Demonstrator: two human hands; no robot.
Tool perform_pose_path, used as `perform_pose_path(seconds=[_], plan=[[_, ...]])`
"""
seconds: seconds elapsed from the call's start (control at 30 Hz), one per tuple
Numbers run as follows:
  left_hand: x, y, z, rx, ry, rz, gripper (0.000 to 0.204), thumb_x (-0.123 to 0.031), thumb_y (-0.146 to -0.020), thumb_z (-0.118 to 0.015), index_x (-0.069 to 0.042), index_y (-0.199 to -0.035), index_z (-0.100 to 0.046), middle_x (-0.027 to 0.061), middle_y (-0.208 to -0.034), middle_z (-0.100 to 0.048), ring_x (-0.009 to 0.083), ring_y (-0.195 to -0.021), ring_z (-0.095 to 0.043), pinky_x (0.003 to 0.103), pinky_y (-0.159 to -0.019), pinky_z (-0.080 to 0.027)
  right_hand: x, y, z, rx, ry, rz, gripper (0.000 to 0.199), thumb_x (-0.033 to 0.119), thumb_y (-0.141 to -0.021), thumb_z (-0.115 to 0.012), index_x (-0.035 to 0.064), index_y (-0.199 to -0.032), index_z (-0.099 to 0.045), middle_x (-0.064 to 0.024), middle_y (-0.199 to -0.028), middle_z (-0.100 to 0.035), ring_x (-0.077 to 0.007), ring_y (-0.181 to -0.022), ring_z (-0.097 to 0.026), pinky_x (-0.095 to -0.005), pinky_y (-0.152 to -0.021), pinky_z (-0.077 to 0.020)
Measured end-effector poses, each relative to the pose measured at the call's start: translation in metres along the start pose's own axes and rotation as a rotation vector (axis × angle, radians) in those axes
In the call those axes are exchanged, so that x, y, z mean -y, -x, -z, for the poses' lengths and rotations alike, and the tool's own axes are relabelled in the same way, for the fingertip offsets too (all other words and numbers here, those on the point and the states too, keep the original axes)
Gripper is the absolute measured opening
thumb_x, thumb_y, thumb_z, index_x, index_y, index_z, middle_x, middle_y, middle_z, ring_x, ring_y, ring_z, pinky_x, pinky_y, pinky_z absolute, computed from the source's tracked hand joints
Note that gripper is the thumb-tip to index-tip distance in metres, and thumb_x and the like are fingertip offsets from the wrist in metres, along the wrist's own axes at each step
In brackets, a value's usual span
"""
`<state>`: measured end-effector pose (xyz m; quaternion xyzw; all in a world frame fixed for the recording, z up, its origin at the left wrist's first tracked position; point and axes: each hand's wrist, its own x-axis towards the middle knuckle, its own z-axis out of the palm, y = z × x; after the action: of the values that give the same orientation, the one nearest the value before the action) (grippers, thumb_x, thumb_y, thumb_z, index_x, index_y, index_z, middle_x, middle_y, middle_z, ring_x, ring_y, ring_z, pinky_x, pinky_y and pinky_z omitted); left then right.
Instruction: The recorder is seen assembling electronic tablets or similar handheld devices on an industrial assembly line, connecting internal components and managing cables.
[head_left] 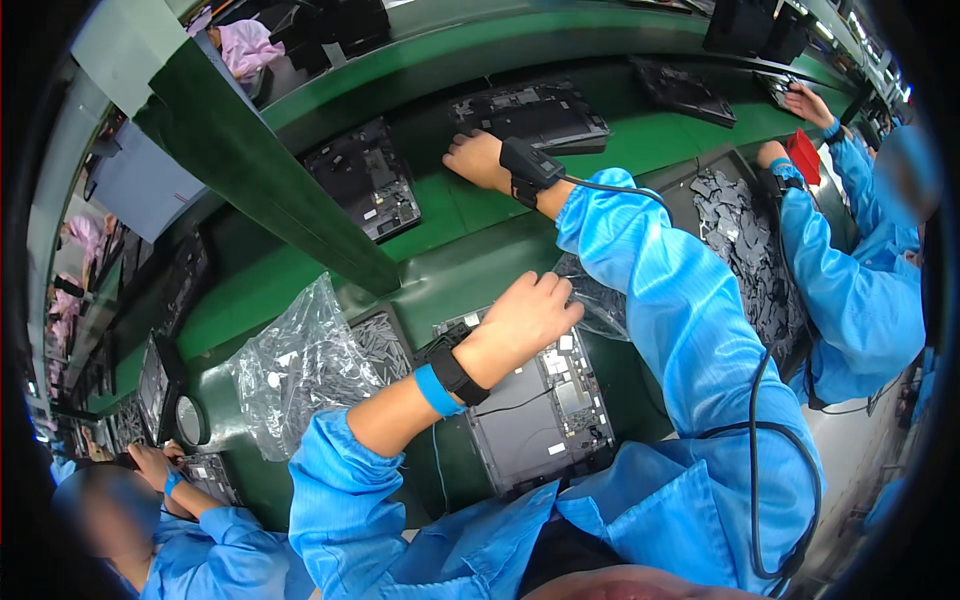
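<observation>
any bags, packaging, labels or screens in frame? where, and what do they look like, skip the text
Crinkled clear plastic bag: left of the open laptop chassis, on the green bench, holding small pale parts.
Second clear bag: beside the left hand, over dark contents.
Red rectangular tag or pouch: upper right, by a co-worker's blue sleeve.
No lit screens that I can tell.

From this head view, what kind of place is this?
Most likely an electronics assembly line: a green conveyor belt carrying opened laptop chassis, workers in blue antistatic smocks, and a wrist strap by the right hand.
</observation>
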<state>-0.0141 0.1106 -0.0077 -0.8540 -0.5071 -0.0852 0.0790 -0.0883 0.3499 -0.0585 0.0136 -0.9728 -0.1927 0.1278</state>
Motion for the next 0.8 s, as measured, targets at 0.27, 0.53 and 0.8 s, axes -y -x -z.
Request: perform_pose_path(seconds=[0.27, 0.53, 0.8], plan=[[0.011, -0.002, 0.002, -0.044, -0.004, -0.098, 0.012, -0.012, -0.078, -0.060, -0.012, -0.090, -0.059, 0.0031, -0.088, -0.055, 0.0190, -0.088, -0.056, 0.032, -0.073, -0.044, -0.058, 0.058, 0.003, 0.137, 0.009, -0.198, 0.015, 0.009, -0.079, -0.061, 0.0072, -0.091, -0.068, -0.0108, -0.094, -0.070, -0.0280, -0.101, -0.065, -0.0395, -0.085, -0.0525], [0.011, -0.005, -0.013, -0.049, 0.006, -0.139, 0.008, -0.012, -0.078, -0.058, -0.012, -0.085, -0.055, 0.0037, -0.087, -0.055, 0.0197, -0.086, -0.056, 0.033, -0.074, -0.044, -0.084, 0.123, 0.002, 0.306, -0.033, -0.571, 0.033, 0.014, -0.076, -0.067, 0.0072, -0.108, -0.066, -0.0137, -0.117, -0.064, -0.0280, -0.114, -0.058, -0.0420, -0.092, -0.0498], [0.016, 0.014, -0.005, -0.148, 0.163, -0.011, 0.019, -0.004, -0.075, -0.059, -0.005, -0.094, -0.055, 0.0085, -0.090, -0.057, 0.0268, -0.090, -0.058, 0.038, -0.078, -0.046, 0.055, 0.171, 0.154, -0.089, -0.897, -0.511, 0.019, 0.015, -0.084, -0.063, 0.0019, -0.097, -0.069, -0.0139, -0.090, -0.070, -0.0331, -0.081, -0.066, -0.0373, -0.072, -0.0528]])
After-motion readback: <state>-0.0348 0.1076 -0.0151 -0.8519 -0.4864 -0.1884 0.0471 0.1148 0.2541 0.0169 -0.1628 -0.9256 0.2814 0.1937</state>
